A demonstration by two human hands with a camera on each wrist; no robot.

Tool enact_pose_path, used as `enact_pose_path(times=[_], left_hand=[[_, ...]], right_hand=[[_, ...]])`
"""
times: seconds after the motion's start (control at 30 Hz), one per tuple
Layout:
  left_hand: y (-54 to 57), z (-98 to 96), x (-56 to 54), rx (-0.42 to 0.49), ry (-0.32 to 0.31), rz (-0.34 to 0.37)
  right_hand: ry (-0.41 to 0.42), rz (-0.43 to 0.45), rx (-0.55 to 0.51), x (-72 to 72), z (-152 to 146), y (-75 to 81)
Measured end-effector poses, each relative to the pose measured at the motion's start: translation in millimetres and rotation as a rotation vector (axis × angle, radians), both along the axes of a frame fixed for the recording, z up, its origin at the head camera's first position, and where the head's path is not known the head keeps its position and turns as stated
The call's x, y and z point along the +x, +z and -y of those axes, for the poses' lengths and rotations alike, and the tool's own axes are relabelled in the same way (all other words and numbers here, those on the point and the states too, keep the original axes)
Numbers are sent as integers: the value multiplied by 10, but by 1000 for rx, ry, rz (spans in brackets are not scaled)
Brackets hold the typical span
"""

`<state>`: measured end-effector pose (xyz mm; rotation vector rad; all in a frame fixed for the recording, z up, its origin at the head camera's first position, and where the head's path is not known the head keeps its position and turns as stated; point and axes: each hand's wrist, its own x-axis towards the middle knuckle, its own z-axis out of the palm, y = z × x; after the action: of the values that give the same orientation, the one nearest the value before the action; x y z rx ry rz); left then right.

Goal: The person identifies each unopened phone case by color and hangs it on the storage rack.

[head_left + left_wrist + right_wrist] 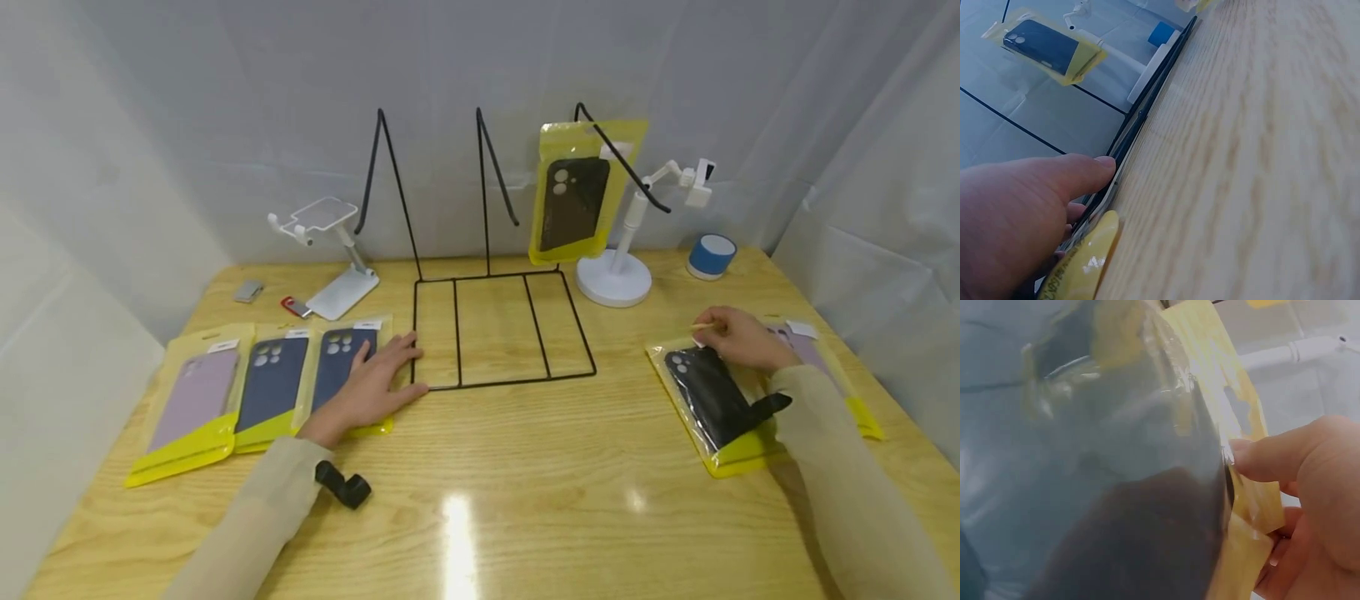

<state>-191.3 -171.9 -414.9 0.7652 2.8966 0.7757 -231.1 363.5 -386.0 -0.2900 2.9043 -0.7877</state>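
My right hand (746, 340) pinches the top edge of a yellow-edged clear pouch holding a black phone case (708, 396). In the right wrist view the thumb (1266, 456) presses on the pouch's yellow header (1235, 400), beside its hanging slot. My left hand (371, 387) lies with fingers spread at the left edge of a black wire rack (537, 325), its thumb (1082, 175) touching the base wire. Under that hand, partly hidden, is a pouch with a dark blue phone case (330, 367). Another pouched black phone case (573, 204) hangs on the rack's right hook.
Left of the rack lie pouches with a purple case (198, 392) and a blue case (272, 375). Another purple-case pouch (817, 358) is behind my right wrist. White phone stands (345, 292) (615, 279), a red USB stick (295, 307), a grey item (248, 291) and a blue cylinder (710, 257) stand around.
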Motion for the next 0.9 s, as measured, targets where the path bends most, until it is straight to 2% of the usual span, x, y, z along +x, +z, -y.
enact_pose_path(times=[0.13,0.27,0.47,0.67,0.73,0.83,0.9], left_hand=[[2,-5,-1,2,2,2],[1,-2,0,1,8,2],[-17,5,-11,-1,2,-6],[-28,8,-18,0,1,-11],[-27,7,-16,0,-1,-14],[-20,7,-10,6,-5,-15],[-13,13,-6,10,-3,-19]], right_hand=[[-45,-34,-16,60,29,55],[-71,-115,-36,96,74,102],[-66,-254,-130,129,166,171],[-122,-214,-265,206,255,345],[-146,-230,-308,244,287,402],[-157,-316,-354,280,364,471],[-131,-385,-382,289,440,524]])
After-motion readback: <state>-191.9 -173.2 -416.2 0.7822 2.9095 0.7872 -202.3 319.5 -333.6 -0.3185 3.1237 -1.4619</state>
